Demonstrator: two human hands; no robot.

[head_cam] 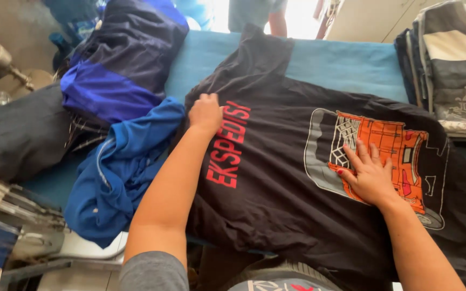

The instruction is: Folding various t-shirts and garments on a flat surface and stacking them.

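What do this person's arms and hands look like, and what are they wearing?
Both forearms are bare. The left arm shows a short grey sleeve at the shoulder. The right hand has red-painted fingernails. No gloves or watch show; the left hand shows no rings.

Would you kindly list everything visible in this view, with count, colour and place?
Black T-shirt: one, black with red lettering and an orange vehicle print, spread flat on the table.
Table: one, blue-covered, under the shirt.
Blue garment: one, bright blue, crumpled at the shirt's left edge.
Navy garment: one, navy and blue, upper left.
Folded stack: one pile, grey, black and cream, upper right.
Other person: one, partly seen, beyond the table.
Left hand: closed on the shirt near the lettering.
Right hand: flat on the print.
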